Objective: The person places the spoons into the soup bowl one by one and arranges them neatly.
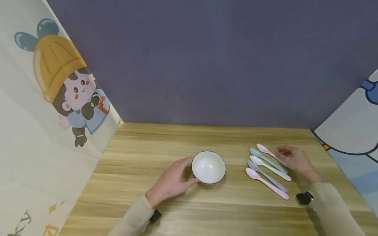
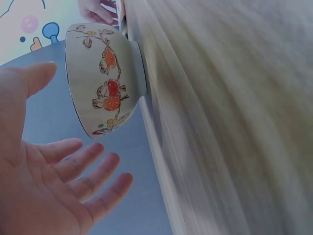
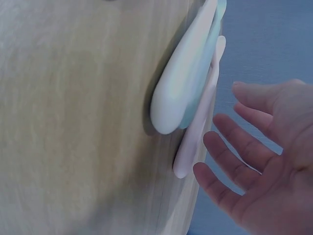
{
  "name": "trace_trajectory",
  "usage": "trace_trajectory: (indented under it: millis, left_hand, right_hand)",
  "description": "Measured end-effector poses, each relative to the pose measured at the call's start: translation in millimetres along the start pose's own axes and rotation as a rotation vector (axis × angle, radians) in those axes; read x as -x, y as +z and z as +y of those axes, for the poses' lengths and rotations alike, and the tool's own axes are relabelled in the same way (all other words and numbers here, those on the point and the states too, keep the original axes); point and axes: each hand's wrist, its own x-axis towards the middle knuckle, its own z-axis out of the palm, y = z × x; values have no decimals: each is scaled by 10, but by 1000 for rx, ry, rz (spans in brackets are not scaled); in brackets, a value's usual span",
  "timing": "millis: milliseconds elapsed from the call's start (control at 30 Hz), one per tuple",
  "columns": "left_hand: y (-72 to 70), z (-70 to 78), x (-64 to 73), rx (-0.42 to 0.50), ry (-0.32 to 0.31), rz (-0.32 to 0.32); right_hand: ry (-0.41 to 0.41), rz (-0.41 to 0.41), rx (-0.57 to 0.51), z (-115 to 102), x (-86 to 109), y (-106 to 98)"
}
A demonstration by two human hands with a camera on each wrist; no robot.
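Observation:
A white bowl (image 1: 208,167) with a thin dark rim stands upright at mid-table; in the left wrist view its side shows painted red and orange fruit on branches. My left hand (image 1: 172,181) is at the bowl's left side, thumb and fingers spread, palm toward it. Several spoons lie side by side to the right: a near pink spoon (image 1: 267,183), a grey spoon (image 1: 267,176), a white spoon (image 1: 271,168), a green spoon (image 1: 268,160) and a far pink spoon (image 1: 265,149). My right hand (image 1: 297,163) hovers by the far pink spoon's handle, fingers relaxed and holding nothing.
The wooden table (image 1: 133,157) ends at a purple-grey panel (image 1: 206,65) along the back. A white wall with a cartoon child (image 1: 78,88) rises on the left, and a cartoon-printed wall (image 1: 348,131) on the right.

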Motion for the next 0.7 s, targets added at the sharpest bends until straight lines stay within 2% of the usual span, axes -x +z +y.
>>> trace_trajectory:
  millis: [100,433,700]
  left_hand:
    - [24,-4,-9,1,17,3]
    - [49,30,-58,-8,-1,-14]
    - [65,37,-71,-19,3,-13]
  right_hand:
    - [5,-11,3,19,15,29]
    - [49,-17,15,74,29,82]
    - [38,-26,6,74,15,97]
